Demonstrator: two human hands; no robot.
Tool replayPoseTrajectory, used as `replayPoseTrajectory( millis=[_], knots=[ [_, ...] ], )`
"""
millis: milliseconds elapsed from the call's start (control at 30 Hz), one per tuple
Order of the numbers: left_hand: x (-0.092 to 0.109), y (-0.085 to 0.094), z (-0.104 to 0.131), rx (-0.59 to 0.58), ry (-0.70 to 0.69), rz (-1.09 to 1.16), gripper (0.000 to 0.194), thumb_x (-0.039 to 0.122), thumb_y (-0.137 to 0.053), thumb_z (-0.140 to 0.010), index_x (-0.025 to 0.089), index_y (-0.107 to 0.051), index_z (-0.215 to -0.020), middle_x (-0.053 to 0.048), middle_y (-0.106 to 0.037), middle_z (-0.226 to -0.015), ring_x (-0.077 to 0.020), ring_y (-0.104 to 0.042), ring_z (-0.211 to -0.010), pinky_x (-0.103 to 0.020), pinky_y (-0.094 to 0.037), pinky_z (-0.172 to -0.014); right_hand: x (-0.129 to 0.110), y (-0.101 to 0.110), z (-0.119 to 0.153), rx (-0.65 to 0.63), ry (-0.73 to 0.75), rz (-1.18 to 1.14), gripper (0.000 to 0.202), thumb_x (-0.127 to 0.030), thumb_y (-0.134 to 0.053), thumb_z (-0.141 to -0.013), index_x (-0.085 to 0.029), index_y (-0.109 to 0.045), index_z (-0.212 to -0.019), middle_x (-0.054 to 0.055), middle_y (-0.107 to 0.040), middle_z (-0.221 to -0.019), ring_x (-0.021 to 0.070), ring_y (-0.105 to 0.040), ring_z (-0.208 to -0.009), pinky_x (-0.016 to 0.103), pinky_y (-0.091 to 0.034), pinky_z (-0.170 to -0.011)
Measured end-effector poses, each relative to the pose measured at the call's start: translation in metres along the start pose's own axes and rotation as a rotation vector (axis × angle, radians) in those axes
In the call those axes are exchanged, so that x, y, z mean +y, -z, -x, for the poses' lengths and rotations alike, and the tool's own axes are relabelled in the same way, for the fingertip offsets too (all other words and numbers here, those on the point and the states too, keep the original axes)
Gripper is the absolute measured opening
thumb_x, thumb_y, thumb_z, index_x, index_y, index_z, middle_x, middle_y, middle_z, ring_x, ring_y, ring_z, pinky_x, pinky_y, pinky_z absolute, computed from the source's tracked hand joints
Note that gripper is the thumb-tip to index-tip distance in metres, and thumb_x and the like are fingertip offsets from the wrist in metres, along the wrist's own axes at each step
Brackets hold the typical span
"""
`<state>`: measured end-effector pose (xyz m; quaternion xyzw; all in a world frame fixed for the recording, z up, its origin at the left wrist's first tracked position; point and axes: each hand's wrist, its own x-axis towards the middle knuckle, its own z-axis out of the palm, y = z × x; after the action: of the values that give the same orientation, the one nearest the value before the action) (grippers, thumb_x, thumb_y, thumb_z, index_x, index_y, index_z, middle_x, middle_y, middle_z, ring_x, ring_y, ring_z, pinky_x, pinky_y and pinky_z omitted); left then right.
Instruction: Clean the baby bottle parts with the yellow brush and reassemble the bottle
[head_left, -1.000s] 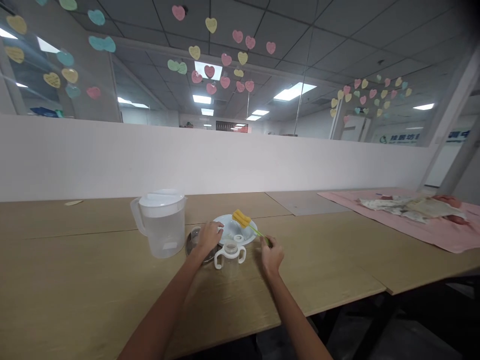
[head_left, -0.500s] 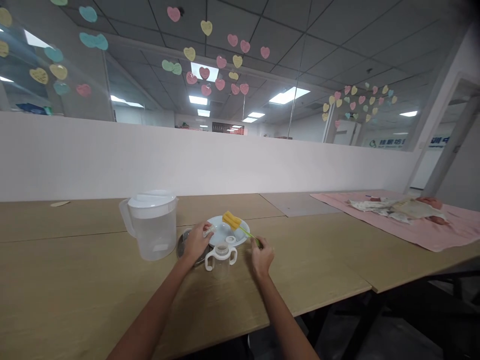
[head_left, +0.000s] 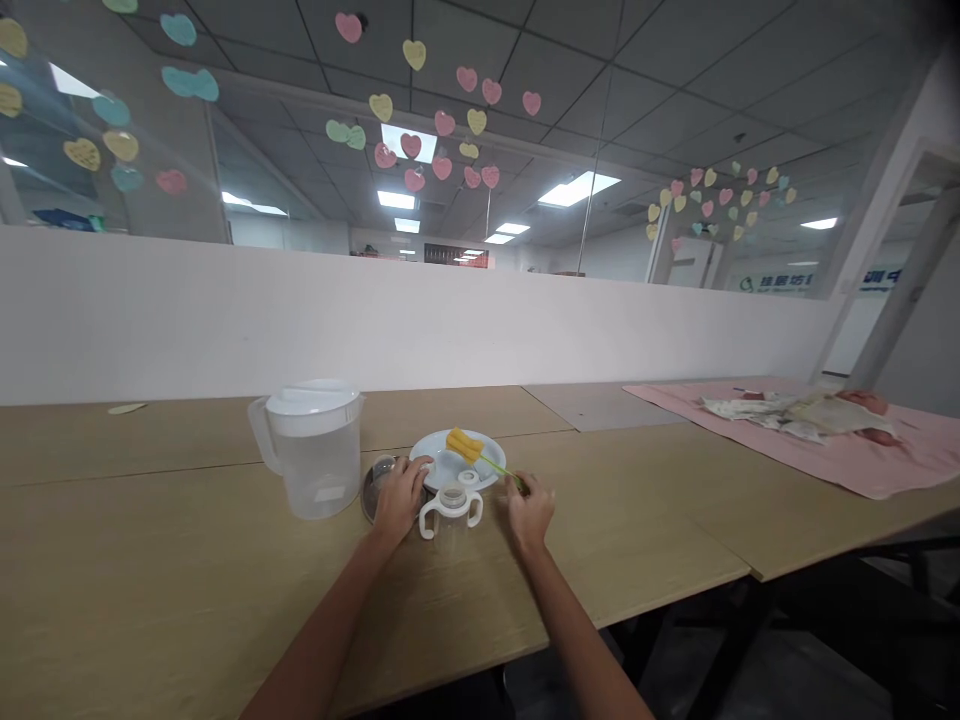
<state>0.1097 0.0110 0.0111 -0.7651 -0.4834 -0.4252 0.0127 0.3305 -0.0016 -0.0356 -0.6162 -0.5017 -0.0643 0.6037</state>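
My right hand (head_left: 531,512) is closed on the green handle of a sponge bottle brush (head_left: 465,446), its yellow head resting over the white plate (head_left: 491,447). My left hand (head_left: 400,494) reaches to the plate's left edge, fingers bent together around something small and pale that I cannot make out. Under that hand lies a round dark metal tray (head_left: 369,497), partly covered. A clear dome cap (head_left: 384,466) sits on it. Between my hands stands a clear baby bottle (head_left: 452,508) with two white handles and an uncovered neck. A white ring (head_left: 469,478) lies on the plate's near side.
To the left stands a lidded clear pitcher (head_left: 319,455) holding water. A pink cloth (head_left: 832,465) with a doll and white fabric covers the right end of the table (head_left: 637,530). A low white wall (head_left: 487,330) runs behind.
My left hand has lowered slightly at the plate's edge; the small clear piece in its fingers is now mostly hidden. The dome cap has come into sight. My right hand keeps the brush nearly still.
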Motion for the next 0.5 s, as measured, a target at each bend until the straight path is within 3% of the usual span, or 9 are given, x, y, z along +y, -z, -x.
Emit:
replayPoseTrajectory(
  millis=[167, 300, 500],
  knots=[
    [0.0025, -0.0011, 0.0029, 0.085, 0.008, 0.142, 0.03, 0.03, -0.037, -0.089, 0.021, -0.062, -0.104, -0.006, -0.062, -0.099, -0.0193, -0.058, -0.093, -0.033, -0.045, -0.085, -0.001, 0.0004, 0.0009, -0.009, 0.06, -0.015, 0.038, -0.042, -0.041, -0.084, -0.016, -0.067, -0.079, 0.007, -0.067, -0.075, 0.0203, -0.055, -0.068, 0.033, -0.03, -0.078],
    [0.0015, -0.0012, 0.0019, 0.182, 0.103, 0.247, 0.029, 0.036, -0.047, -0.084, 0.019, -0.062, -0.1, -0.007, -0.066, -0.1, -0.0214, -0.06, -0.095, -0.035, -0.045, -0.088, -0.0017, 0.0007, 0.0022, -0.029, 0.112, -0.003, 0.035, -0.04, -0.043, -0.083, -0.016, -0.065, -0.072, 0.005, -0.065, -0.07, 0.0181, -0.053, -0.065, 0.032, -0.029, -0.075],
    [0.0021, 0.0012, 0.0009, 0.211, 0.138, 0.325, 0.031, 0.04, -0.049, -0.082, 0.018, -0.064, -0.098, -0.007, -0.067, -0.1, -0.0213, -0.061, -0.094, -0.036, -0.046, -0.089, -0.0021, 0.0028, 0.0056, -0.017, 0.264, 0.013, 0.026, -0.034, -0.046, -0.081, -0.017, -0.058, -0.065, 0.001, -0.057, -0.063, 0.0158, -0.049, -0.063, 0.03, -0.027, -0.071]
  ],
)
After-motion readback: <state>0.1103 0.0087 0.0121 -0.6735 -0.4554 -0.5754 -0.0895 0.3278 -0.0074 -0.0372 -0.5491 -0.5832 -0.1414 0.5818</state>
